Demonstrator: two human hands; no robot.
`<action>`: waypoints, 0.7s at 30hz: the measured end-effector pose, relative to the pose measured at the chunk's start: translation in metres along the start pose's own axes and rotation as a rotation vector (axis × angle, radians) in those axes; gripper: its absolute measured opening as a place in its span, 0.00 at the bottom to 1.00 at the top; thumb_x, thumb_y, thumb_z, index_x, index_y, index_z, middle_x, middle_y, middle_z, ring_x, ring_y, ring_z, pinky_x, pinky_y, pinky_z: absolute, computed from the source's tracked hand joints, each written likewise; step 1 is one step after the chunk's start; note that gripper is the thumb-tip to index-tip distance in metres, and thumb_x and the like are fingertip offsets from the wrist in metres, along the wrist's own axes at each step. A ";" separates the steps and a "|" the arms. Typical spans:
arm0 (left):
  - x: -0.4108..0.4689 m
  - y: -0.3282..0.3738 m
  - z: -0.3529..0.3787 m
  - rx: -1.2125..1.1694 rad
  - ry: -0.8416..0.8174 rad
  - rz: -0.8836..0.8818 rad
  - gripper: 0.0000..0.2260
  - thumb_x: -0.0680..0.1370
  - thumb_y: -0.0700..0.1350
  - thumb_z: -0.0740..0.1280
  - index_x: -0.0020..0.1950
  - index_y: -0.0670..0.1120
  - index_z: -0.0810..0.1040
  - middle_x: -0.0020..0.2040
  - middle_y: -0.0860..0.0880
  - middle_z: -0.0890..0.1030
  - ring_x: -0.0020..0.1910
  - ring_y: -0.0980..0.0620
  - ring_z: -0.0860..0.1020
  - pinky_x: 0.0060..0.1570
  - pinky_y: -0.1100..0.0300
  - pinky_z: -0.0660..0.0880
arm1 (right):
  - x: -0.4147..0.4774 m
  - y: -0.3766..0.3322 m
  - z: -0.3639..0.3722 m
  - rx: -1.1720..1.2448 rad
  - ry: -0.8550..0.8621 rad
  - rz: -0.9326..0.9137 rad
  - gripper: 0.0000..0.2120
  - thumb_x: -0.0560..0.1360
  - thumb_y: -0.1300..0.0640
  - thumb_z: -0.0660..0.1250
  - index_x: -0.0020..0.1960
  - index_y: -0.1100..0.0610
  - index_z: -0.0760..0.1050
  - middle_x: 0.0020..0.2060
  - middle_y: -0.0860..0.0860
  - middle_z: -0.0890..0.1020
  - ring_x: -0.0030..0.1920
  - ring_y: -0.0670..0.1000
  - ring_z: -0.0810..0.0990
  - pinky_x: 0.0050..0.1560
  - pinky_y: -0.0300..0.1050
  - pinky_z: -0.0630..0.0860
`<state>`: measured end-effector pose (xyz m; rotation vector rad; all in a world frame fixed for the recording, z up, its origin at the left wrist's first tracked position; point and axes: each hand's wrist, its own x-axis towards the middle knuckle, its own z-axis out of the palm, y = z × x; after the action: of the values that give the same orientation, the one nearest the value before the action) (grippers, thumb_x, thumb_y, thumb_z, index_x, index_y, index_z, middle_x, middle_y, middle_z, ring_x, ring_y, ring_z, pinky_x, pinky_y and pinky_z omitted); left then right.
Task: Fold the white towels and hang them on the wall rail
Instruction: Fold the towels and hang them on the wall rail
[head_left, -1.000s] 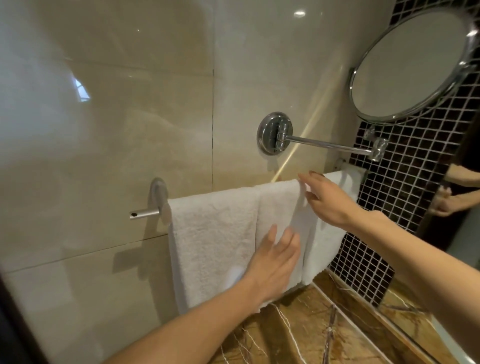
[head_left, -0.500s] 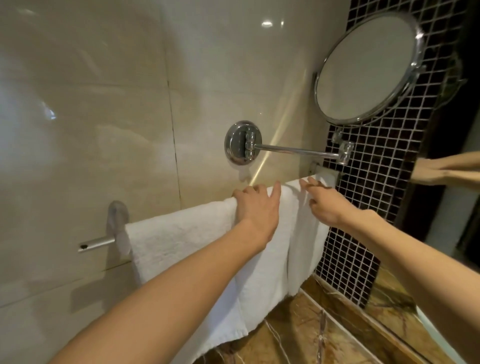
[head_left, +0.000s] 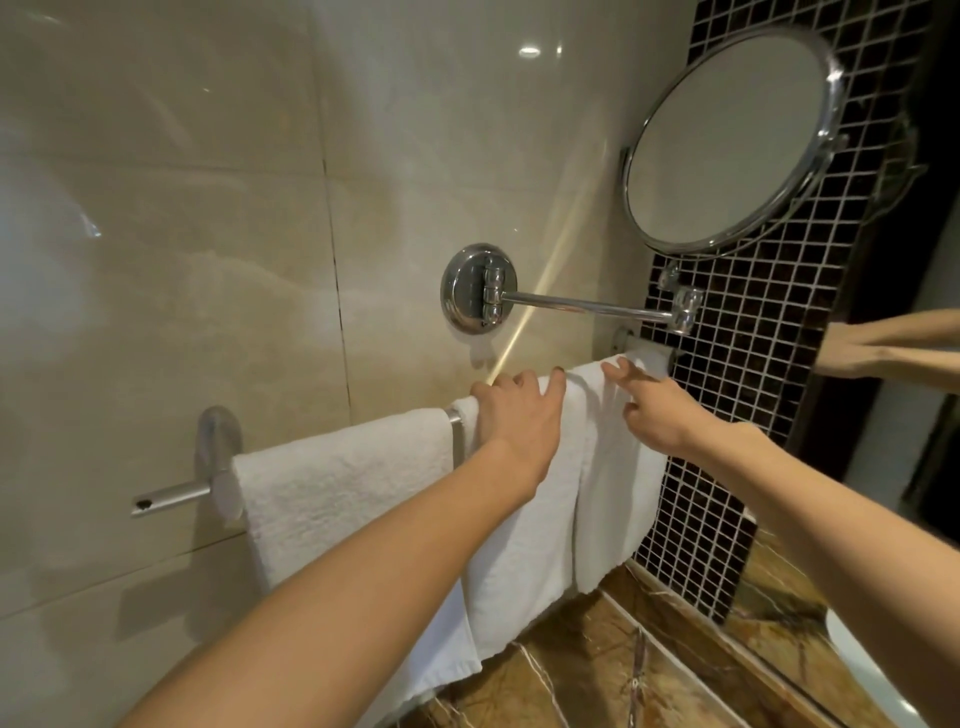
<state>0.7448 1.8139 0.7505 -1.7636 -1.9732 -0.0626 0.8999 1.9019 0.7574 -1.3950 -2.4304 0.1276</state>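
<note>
Nearest us, our left hand (head_left: 511, 415) curls its fingers over the top fold of the middle towel (head_left: 524, 545), thumb spread. Our right hand (head_left: 660, 410) lays a straight forefinger on the right towel (head_left: 618, 493), the other fingers curled; whether they pinch it we cannot tell. We count three white towels, the left towel (head_left: 337, 493) included, all draped on the rail (head_left: 171, 496). They look soft, light and limp, best held at the fold. Beyond hangs one mirror (head_left: 727, 140).

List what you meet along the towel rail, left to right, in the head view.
Bare rail end, bracket, left towel, left hand on the middle towel, right hand on the right towel, black tiles.
</note>
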 end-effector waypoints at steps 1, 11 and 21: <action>0.000 0.000 0.000 -0.003 0.001 0.000 0.38 0.74 0.43 0.66 0.77 0.48 0.48 0.65 0.41 0.68 0.58 0.40 0.72 0.52 0.46 0.68 | 0.000 0.000 0.001 0.007 0.001 0.003 0.34 0.75 0.68 0.53 0.78 0.52 0.50 0.78 0.54 0.49 0.77 0.56 0.50 0.74 0.46 0.51; -0.001 -0.003 0.005 0.048 0.011 0.001 0.34 0.77 0.45 0.63 0.77 0.46 0.46 0.66 0.39 0.67 0.58 0.38 0.71 0.53 0.43 0.68 | -0.011 -0.009 -0.005 0.068 -0.059 0.005 0.34 0.75 0.68 0.55 0.78 0.53 0.51 0.78 0.53 0.48 0.77 0.53 0.50 0.73 0.42 0.50; -0.029 -0.052 -0.026 -0.027 0.084 -0.097 0.22 0.80 0.56 0.51 0.65 0.42 0.69 0.61 0.41 0.72 0.58 0.40 0.71 0.57 0.44 0.66 | -0.039 -0.090 -0.005 0.070 0.082 -0.303 0.30 0.76 0.64 0.59 0.77 0.54 0.55 0.77 0.56 0.56 0.76 0.55 0.55 0.73 0.49 0.56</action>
<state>0.7057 1.7693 0.7774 -1.6537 -2.0041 -0.1933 0.8461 1.8221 0.7743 -0.9694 -2.5078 0.0796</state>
